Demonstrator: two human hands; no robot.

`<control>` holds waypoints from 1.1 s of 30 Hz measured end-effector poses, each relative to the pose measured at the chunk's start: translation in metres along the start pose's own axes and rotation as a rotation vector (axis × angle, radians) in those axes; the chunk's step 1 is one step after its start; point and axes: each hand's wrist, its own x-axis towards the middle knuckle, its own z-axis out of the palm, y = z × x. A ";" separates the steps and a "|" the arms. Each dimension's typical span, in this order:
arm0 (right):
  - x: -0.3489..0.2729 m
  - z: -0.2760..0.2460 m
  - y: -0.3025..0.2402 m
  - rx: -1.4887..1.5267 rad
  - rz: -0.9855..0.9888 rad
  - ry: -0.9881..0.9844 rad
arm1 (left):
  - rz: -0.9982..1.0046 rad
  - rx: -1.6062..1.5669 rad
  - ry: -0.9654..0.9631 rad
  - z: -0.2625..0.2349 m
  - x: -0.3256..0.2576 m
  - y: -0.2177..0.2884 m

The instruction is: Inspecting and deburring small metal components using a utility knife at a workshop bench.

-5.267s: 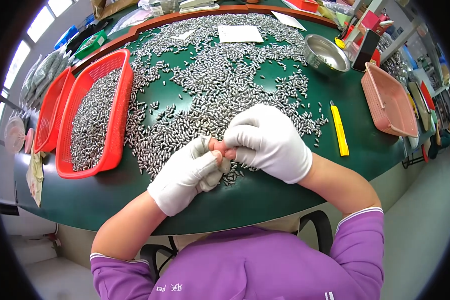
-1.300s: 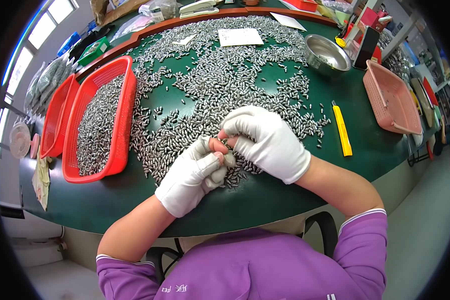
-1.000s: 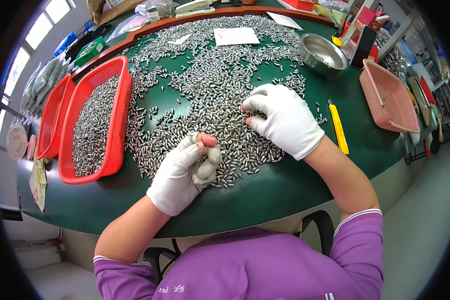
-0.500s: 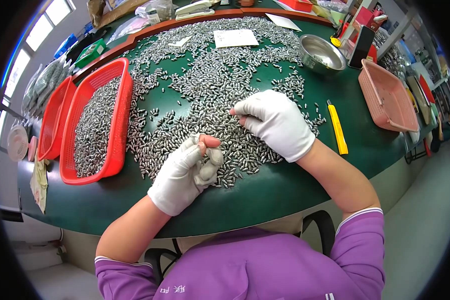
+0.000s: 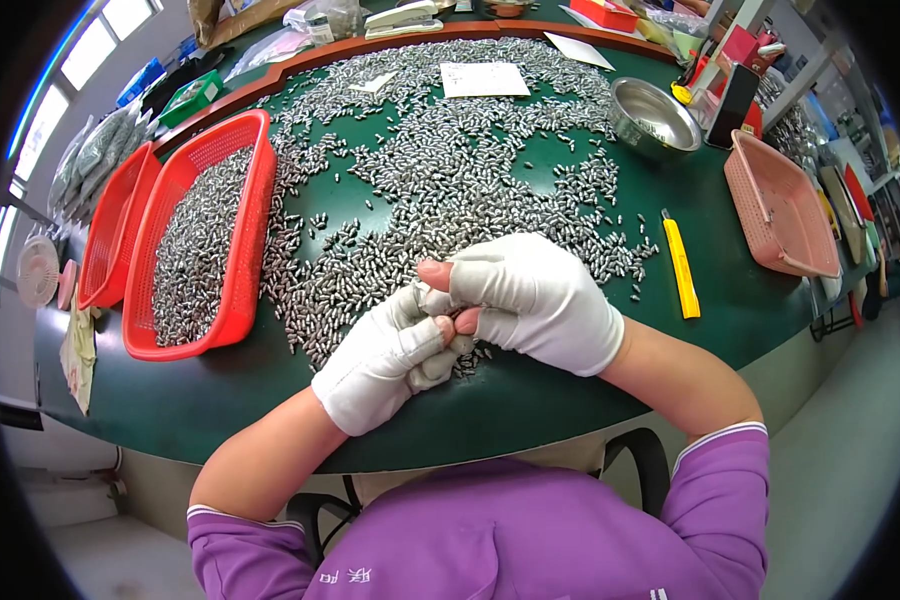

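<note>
Both hands wear white gloves with some fingertips bare, and they meet over the near edge of a wide spread of small silvery metal pieces [image 5: 450, 190]. My left hand [image 5: 385, 355] is closed, its thumb and fingers curled together. Against its fingertips, my right hand [image 5: 535, 300] pinches with thumb and forefinger. Whatever sits between the fingers is too small and hidden to make out. Left of the spread stands a red plastic basket [image 5: 262, 230], heaped with the same kind of metal pieces.
A yellow utility knife [image 5: 681, 268] lies right of the pieces. Beyond it are a steel bowl [image 5: 656, 116] and a pink basket [image 5: 782, 205]. A white card [image 5: 485, 80] rests on the far pieces. Another red basket [image 5: 120, 225] stands at far left; a wooden rim [image 5: 370, 50] edges the green table.
My right hand has come down and left from over the pieces to meet my left hand. My left hand has shifted only slightly. The view has moved a little.
</note>
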 end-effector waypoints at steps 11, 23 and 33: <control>-0.006 -0.019 0.020 -0.712 0.223 0.007 | 0.061 0.045 0.187 0.005 0.002 -0.003; 0.001 -0.014 0.018 -0.457 -0.021 0.120 | 0.106 0.067 0.162 0.000 0.000 -0.004; 0.008 -0.008 0.003 -0.326 -0.196 0.048 | 0.153 0.310 0.301 0.009 -0.004 -0.004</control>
